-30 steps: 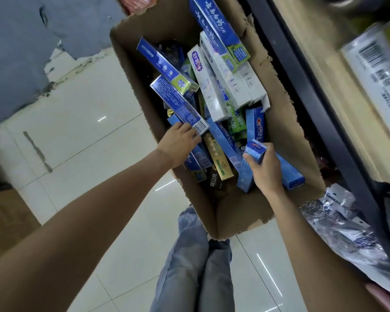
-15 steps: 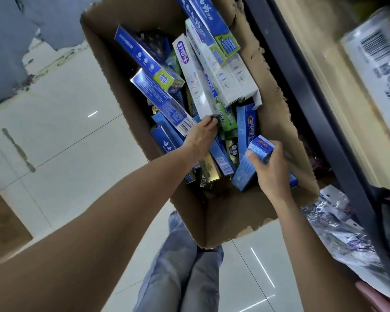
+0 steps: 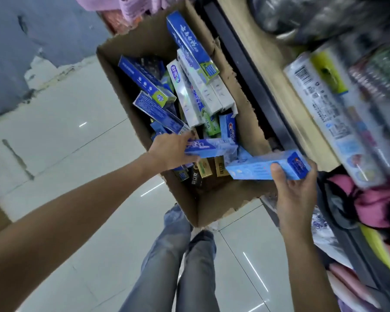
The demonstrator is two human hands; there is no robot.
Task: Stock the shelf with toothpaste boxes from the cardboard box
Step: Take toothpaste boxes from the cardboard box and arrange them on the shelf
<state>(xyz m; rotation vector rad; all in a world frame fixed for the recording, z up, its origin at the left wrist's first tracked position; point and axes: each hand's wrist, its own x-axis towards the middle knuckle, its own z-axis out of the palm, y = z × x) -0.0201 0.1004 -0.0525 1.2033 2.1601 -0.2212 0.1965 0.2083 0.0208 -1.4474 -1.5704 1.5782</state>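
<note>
Light blue toothpaste box (image 3: 266, 165) gripped by right hand (image 3: 295, 190), thumb across front face, fingers hidden behind; box held over near right corner of cardboard box (image 3: 214, 206). Second blue toothpaste box (image 3: 212, 147) pinched at its end by left hand (image 3: 169, 149), fingertips partly hidden under it. Beyond both hands, many toothpaste boxes piled loosely in cardboard box; lower ones covered, print blurred. Shelf (image 3: 279, 86) seen right of right hand, its goods blurred, cut off by frame.
</note>
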